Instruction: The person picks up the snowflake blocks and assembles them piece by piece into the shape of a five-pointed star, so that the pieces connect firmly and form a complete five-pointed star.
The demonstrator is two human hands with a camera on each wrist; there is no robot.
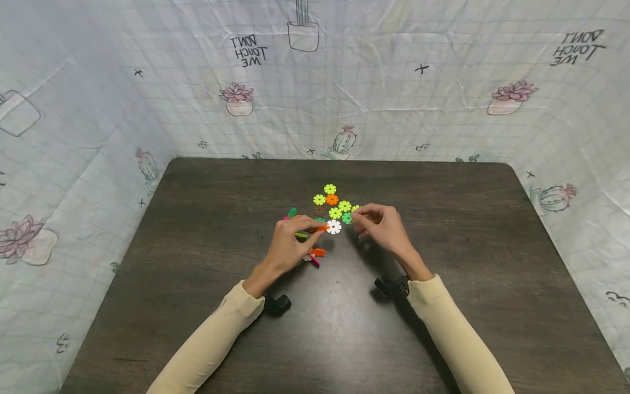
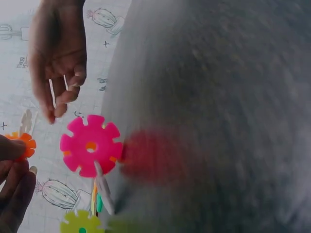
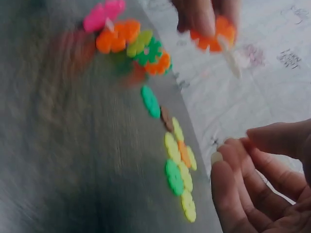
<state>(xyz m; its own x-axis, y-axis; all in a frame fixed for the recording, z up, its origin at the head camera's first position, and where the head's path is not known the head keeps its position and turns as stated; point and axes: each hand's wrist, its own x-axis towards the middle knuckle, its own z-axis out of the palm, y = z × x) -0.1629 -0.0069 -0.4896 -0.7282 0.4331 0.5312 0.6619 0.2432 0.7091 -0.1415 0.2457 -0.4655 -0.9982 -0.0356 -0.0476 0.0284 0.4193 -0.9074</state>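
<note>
My left hand (image 1: 290,241) pinches an orange notched disc (image 3: 214,39) between thumb and fingers, above the table. A white notched disc (image 1: 334,226) joins its edge, standing crosswise to it in the right wrist view. To the right, my right hand (image 1: 386,230) hovers with fingers loosely bent and nothing between them. Beyond the hands lie loose flat discs, among them a brown disc (image 1: 320,210), a green disc (image 3: 174,177) and several yellow discs (image 1: 335,213). Near the left hand stand joined discs, including a pink disc (image 2: 91,145).
The dark wooden table (image 1: 206,262) reaches back to a printed cloth (image 1: 374,93) hung round its back and sides. Under the left wrist lie an orange disc (image 1: 318,252) and a pink disc edge (image 1: 315,261). Black wrist devices (image 1: 278,305) sit below both wrists.
</note>
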